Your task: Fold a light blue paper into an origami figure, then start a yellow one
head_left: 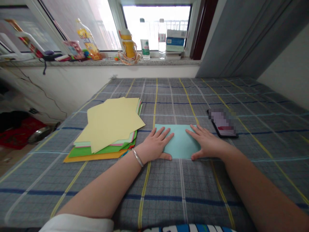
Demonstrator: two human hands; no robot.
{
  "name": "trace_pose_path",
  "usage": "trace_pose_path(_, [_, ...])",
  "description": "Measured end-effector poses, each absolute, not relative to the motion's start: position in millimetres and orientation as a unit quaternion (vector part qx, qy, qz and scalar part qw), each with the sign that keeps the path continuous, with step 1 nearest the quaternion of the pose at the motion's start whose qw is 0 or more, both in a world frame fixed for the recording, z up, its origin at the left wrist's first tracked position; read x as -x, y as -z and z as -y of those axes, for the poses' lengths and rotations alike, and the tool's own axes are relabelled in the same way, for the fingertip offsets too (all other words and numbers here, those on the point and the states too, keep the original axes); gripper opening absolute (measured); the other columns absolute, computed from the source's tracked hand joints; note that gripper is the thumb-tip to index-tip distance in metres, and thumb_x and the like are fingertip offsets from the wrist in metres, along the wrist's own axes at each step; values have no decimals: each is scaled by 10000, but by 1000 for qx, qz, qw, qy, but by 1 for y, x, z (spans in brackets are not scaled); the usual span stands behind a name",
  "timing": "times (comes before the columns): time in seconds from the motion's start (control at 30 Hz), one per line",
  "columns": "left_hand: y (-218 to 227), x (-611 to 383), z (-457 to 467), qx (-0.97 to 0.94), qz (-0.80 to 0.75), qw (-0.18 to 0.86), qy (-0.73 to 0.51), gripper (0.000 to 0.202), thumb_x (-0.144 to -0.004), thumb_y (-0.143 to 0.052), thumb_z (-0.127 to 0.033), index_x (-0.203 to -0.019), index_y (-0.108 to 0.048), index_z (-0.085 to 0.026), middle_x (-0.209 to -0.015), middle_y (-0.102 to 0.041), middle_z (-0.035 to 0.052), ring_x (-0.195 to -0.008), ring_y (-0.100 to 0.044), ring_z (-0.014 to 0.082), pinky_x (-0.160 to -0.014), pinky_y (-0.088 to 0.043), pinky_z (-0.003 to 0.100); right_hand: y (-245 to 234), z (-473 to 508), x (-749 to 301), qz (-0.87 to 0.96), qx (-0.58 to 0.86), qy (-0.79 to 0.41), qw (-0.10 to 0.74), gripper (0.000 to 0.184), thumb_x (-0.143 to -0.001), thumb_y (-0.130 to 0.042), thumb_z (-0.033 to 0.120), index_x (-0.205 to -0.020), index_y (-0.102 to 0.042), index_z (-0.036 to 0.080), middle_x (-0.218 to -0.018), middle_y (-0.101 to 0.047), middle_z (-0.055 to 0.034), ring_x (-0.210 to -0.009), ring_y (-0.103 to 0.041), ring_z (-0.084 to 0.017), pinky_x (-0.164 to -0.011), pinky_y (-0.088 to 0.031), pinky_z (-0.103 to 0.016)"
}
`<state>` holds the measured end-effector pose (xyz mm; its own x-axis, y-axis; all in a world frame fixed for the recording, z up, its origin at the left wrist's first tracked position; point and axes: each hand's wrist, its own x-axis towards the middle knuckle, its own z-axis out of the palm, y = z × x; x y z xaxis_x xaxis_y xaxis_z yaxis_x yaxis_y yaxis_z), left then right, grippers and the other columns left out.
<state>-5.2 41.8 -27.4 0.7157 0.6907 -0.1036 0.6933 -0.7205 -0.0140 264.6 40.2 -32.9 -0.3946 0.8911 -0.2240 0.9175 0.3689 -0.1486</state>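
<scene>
— Pale aqua paper (181, 141), a flat rectangle, is that what the person has under their hands?

— Yes, it lies on a grey plaid bed cover (212, 96) with blue and yellow stripes, right between the two hands.

— How are the hands?

— Both open, palms down, fingers spread. The left hand (154, 145) rests on the paper's left end and the right hand (207, 143) on its right end. Neither is closed around anything.

— What's that shiny band?

— A silver bangle (137, 158), on the left wrist.

— And the pile beside it?

— A loose stack of coloured paper (108, 129), pale yellow sheets on top, with green and orange showing beneath, near the left hand.

— Anything by the right hand?

— A black smartphone (223, 124), its screen blurred, just beyond the fingers.

— Further off?

— A speckled stone windowsill (101, 62) holding a clear plastic water bottle (145, 42) and a yellow-filled plastic bottle (88, 40).
</scene>
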Motion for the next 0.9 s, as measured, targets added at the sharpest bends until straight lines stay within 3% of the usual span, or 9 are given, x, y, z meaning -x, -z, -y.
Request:
trace_pose_path(0.33, [21,22,-39,-901,-423,30,90,970,-712,-619,-685,-1487,-201,-279,-1560,-157,134,-1418,-156,392,-1085,-176,627,25,-38,-279,-812,-562,137,74,1200,-476,-794,580,-1491,-270,210,-1570,-126,-159,-1424,-52,-394,-1130,-199,-525])
trace_pose_path(0.5, [14,27,-40,-899,-423,43,103,992,-701,-679,-624,-1490,-196,-265,-1564,-133,132,-1423,-150,378,-1097,-239,551,24,-38,-289,-810,-559,158,77,1175,-497,-813,471,-1495,-252,207,-1573,-105,-156,-1432,-53,-362,-1139,-193,-500])
trace_pose_path(0.9, [3,45,-52,-901,-397,139,109,1023,-694,-741,-525,-1497,-183,-224,-1565,-82,156,-1441,-92,335,-1139,-211,439,16,-37,-299,-797,-570,163,116,1167,-500,-813,402,-1496,-247,181,-1575,-103,-146,-1435,-91,-341,-1151,-186,-442])
